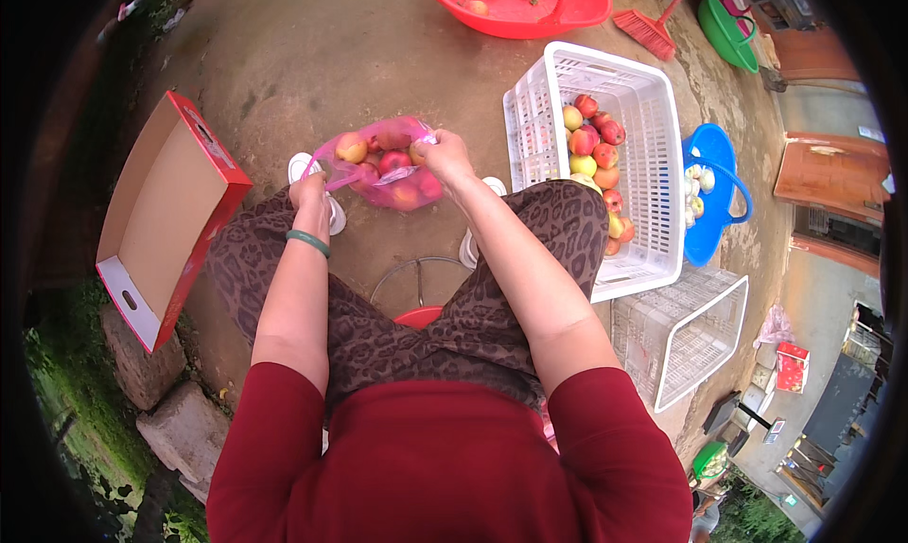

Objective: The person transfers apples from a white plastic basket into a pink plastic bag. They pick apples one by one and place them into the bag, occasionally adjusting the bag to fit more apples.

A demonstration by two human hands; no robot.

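Note:
A pink plastic bag [397, 199] with several red and yellow apples [394, 162] in it rests on the ground between my feet. My left hand [310, 188] grips the bag's left edge, which is pulled out towards it. At the upper right of the bag, my right hand [445, 156] holds its rim, close to an apple. The bag's mouth faces up and part of its contents shows. To the right stands a white plastic crate [670, 209], tilted towards me, with several loose apples [594, 140] inside. My right knee hides part of it.
A red cardboard box [159, 181] lies open at left. Ahead are a red basket [468, 25] holding a few fruits and a red broom [647, 33]. At right stand a blue basket [702, 241] of wrapped fruits and another crate [667, 373]. Stone blocks [186, 429] edge the left.

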